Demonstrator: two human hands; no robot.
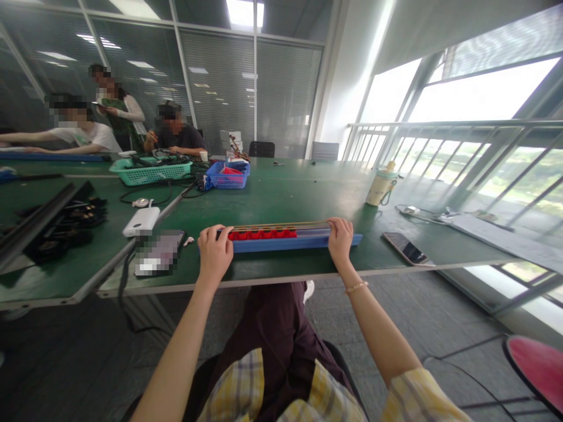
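A long blue tray point(290, 244) lies along the near edge of the green table, with a row of red scalloped pieces point(264, 234) in its left and middle part. Thin yellowish wires point(281, 225) stretch lengthwise just above it, from one hand to the other. At the tray's left end, my left hand point(215, 251) is closed, thumb and fingers pinching the wires. My right hand point(340, 243) is closed in the same way near the right end. The fingertips partly hide the wire ends, and both hands rest against the tray.
Left of the tray are a phone point(160, 252), an earbud point(189, 241) and a white power bank point(141, 221). Another phone point(407, 248) and a bottle point(380, 186) stand to the right. Green point(152, 174) and blue baskets point(227, 179) sit farther back. Several people are beyond.
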